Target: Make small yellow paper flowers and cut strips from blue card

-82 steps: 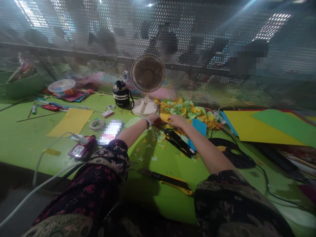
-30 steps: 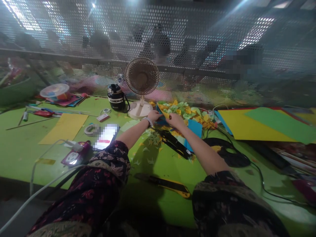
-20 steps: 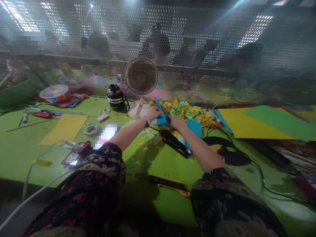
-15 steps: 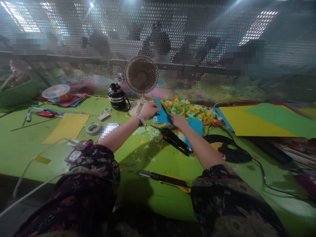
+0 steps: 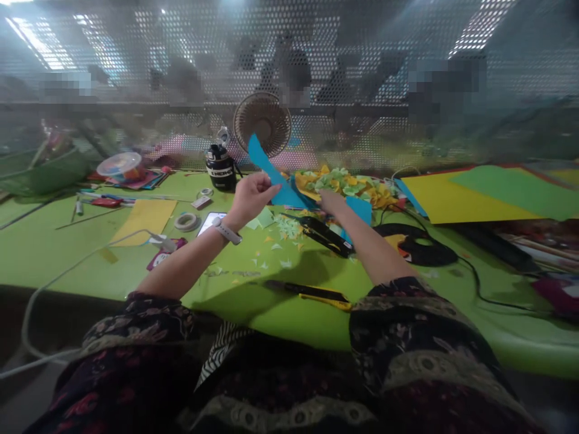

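My left hand is raised above the green table and pinches a blue paper sheet, which slants up toward the fan. My right hand lies lower on the same sheet's near end, beside a pile of yellow and green folded paper pieces; its fingers are hard to make out. A second blue sheet lies just right of that hand. A black tool with yellow trim rests under my right forearm.
A small fan and a black jar stand at the back by the perforated screen. A utility knife, tape roll, phone, yellow sheet, cables and big coloured sheets lie around.
My left hand has lifted the blue sheet from the paper pile up into the air and drawn it toward me. My right hand stayed low by the pile.
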### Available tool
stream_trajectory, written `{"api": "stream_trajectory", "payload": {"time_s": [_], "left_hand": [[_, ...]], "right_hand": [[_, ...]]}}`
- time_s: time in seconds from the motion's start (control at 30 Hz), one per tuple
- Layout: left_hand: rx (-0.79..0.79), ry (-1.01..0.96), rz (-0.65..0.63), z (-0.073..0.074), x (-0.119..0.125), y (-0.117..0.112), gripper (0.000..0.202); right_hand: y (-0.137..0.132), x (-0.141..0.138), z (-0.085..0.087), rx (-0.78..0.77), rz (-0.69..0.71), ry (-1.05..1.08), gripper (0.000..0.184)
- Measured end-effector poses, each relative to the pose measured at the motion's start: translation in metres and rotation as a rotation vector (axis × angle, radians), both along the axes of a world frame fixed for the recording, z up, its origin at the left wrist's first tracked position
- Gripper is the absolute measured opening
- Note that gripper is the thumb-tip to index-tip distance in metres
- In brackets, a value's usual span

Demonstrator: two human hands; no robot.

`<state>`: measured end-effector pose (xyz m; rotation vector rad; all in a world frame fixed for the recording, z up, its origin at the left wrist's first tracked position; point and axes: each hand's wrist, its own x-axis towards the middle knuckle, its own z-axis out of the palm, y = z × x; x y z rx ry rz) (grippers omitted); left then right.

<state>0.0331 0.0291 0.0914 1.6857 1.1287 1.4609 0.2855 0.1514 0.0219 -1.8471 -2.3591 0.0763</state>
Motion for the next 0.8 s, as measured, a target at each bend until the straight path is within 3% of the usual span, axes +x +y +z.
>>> {"api": "stream_trajectory", "payload": {"time_s": [0.1, 0.2, 0.27, 0.33, 0.4, 0.5, 0.67, 0.73, 0.8], "left_hand": [[0.161, 0.010, 0.040, 0.004, -0.012, -0.028, 0.034], [0.278, 0.032, 0.080, -0.001, -0.019, -0.056, 0.029], [0.323, 0.050, 0.101, -0.007, -0.021, -0.074, 0.016], [0.342, 0.086, 0.112, -0.013, -0.022, -0.088, 0.029], [0.348, 0.140, 0.105, -0.019, -0.022, -0.098, 0.043], [0.368, 0.214, 0.082, -0.026, -0.021, -0.108, 0.040], [0.329, 0.288, 0.006, -0.044, -0.013, -0.126, 0.021], [0.295, 0.316, -0.067, -0.053, -0.003, -0.137, 0.018], [0.269, 0.348, -0.145, -0.062, 0.009, -0.150, 0.018]], "right_hand": [[-0.040, 0.003, 0.018, 0.117, -0.014, 0.107, 0.037], [-0.111, 0.007, 0.019, 0.085, 0.278, 0.295, 0.028], [-0.165, 0.009, 0.006, -0.004, 0.498, 0.327, 0.026], [-0.211, 0.011, -0.015, -0.011, 0.616, 0.252, 0.033], [-0.238, 0.018, -0.036, 0.028, 0.624, 0.147, 0.030], [-0.246, 0.047, -0.056, 0.113, 0.552, 0.099, 0.028], [-0.234, 0.110, -0.053, 0.147, 0.390, 0.069, 0.031], [-0.238, 0.106, -0.049, 0.207, 0.324, 0.111, 0.042], [-0.245, 0.078, -0.047, 0.215, 0.372, 0.223, 0.063]]}}
